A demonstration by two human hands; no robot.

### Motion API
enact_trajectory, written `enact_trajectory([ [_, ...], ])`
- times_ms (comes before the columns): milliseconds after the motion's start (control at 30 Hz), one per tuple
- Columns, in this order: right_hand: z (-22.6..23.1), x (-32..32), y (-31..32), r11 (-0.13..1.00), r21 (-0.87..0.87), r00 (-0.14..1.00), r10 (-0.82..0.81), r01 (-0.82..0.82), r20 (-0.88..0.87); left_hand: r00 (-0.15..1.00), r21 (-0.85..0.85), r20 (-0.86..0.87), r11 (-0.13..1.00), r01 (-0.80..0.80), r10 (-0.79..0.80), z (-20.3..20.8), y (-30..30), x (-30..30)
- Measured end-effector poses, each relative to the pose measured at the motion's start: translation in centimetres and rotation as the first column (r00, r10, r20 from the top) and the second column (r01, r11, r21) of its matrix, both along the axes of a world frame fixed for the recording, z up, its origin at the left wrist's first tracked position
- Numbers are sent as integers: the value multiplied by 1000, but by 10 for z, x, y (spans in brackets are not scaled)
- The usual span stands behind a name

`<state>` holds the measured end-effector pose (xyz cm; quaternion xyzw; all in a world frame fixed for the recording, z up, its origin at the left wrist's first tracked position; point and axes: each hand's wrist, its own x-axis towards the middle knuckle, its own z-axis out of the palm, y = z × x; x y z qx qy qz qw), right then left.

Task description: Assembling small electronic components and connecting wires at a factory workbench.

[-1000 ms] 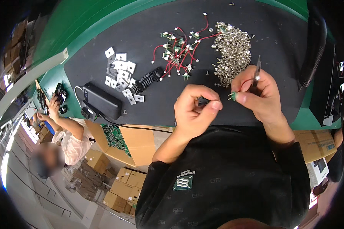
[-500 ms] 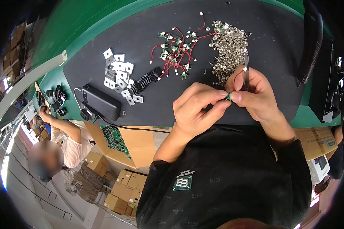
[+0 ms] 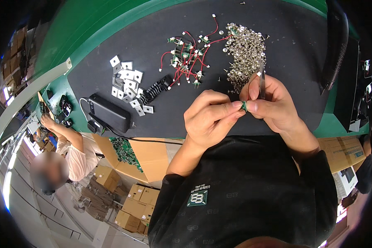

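Observation:
In front of my chest, my left hand [image 3: 211,118] and my right hand [image 3: 277,103] meet over a small green circuit board [image 3: 244,106]. Left thumb and fingertips pinch one side of it; my right thumb presses on the other. A pair of metal tweezers [image 3: 262,80] also lies in the right hand, its tip pointing away from me. Beside the tweezers a thin wire loops up to a small white connector [image 3: 258,73]. My fingers cover most of the board. Just beyond them is a heap of silvery flat-headed pins [image 3: 246,51].
Left of the pins lie several small green boards with red wires [image 3: 188,56]. Farther left are square metal plates [image 3: 130,76], a striped black strap [image 3: 155,91] and a black power bank [image 3: 107,112] with a cable. A black hose [image 3: 335,49] stands right. A co-worker [image 3: 76,151] sits left.
Both hands have shifted very slightly left, still pinching the board between them. The table items sit slightly farther left in view. The co-worker's arm has moved a little.

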<state>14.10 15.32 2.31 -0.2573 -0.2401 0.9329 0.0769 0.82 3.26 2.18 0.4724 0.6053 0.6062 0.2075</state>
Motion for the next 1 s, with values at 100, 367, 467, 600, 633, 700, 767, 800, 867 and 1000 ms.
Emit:
enact_trajectory([
  [100,-1,0,-2,1000,-13,1000,12,-12,5,1000,4,-1,1000,-5,5,0,-2,0],
  [367,-2,1,-4,999,-32,999,40,-40,23,1000,3,12,1000,12,-12,-2,-5,-1],
  [467,-2,-1,-8,994,106,999,-35,37,-20,984,-72,168,995,67,-54,3,-6,-1],
  [600,-3,-3,-6,964,247,995,-96,96,-9,907,-90,408,985,150,-102,1,-16,-2],
  [633,-1,-3,-4,954,277,993,-112,113,-19,909,-86,403,984,156,-109,2,-18,-3],
  [700,-2,-2,-1,924,357,990,-142,138,-15,864,-171,497,968,184,-77,4,-22,-3],
  [767,-4,0,1,876,450,982,-189,173,-9,863,-149,489,963,223,-124,0,-20,-2],
  [800,-2,0,5,856,446,962,-271,261,-42,855,-156,506,964,217,-111,-1,-17,0],
  [867,5,-8,10,821,396,911,-388,411,-141,858,-145,505,970,193,-95,3,-19,-3],
  [1000,44,0,32,776,132,772,-565,617,-291,862,-170,491,956,241,-130,8,-11,1],
])
